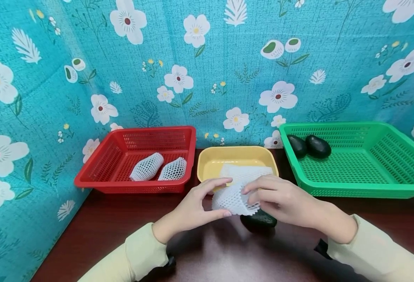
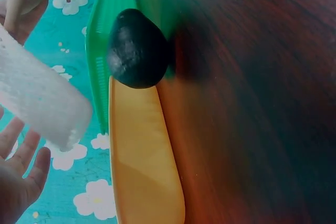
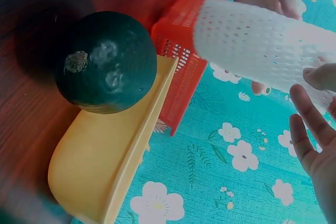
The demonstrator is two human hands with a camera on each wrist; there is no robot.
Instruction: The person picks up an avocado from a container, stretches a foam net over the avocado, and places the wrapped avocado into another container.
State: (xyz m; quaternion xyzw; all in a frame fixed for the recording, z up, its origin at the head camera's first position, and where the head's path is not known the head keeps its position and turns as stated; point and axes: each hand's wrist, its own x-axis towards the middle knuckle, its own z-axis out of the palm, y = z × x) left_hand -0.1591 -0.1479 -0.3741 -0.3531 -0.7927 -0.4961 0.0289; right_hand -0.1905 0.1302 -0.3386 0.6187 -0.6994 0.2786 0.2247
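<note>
A white foam net sleeve (image 1: 229, 197) is raised between the two hands, over the front of the yellow tray (image 1: 207, 166). My right hand (image 1: 281, 199) pinches the sleeve's right end, its thumb lying on the mesh in the right wrist view. At the other end, the left hand (image 1: 196, 205) frames the sleeve with thumb and fingers spread apart. Below the sleeve, a dark avocado (image 1: 258, 221) lies on the table, partly covered by it in the head view; its stem end (image 3: 76, 62) shows in the right wrist view.
More white foam netting (image 1: 246, 170) lies in the yellow tray. At left, a red basket (image 1: 136, 188) contains two net-wrapped pieces (image 1: 147, 166). The green basket (image 1: 362, 188) at right has two bare avocados (image 1: 318, 146). A flowered blue cloth (image 1: 221, 78) hangs behind.
</note>
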